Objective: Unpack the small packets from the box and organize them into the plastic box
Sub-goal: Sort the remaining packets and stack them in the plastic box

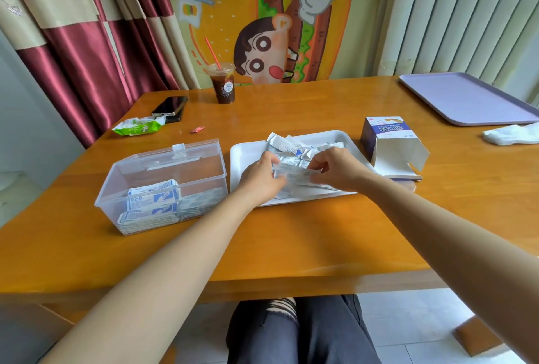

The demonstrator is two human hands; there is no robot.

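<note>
Two hands meet over the white tray [242,156], which sits mid-table on the wooden table [291,235]. The left hand [262,178] has its fingers curled round the left end of a bundle of packets [293,169]. The right hand [335,171] pinches the right end of the same bundle between bent fingers and thumb. The bundle is low over the tray; whether it touches the tray floor cannot be determined. Loose packets [294,146] lie scattered in the far half of the tray, behind the hands. The cardboard box [385,142] lies on its side just right of the tray, its flaps open toward the person. The plastic box [163,165], clear, stands just left of the tray with its lid raised at the far side. Stacked packets [151,203] occupy its near part: white-and-blue ones to the left, greyish ones beside them to the right. At the far left of the table are a phone [170,105], a green wrapper [137,127] and a small red scrap [197,129]. A lidded cup [223,83] of dark drink with a straw stands at the far edge. A lilac tray [466,98] and a white tissue [513,134] lie at the far right.
</note>
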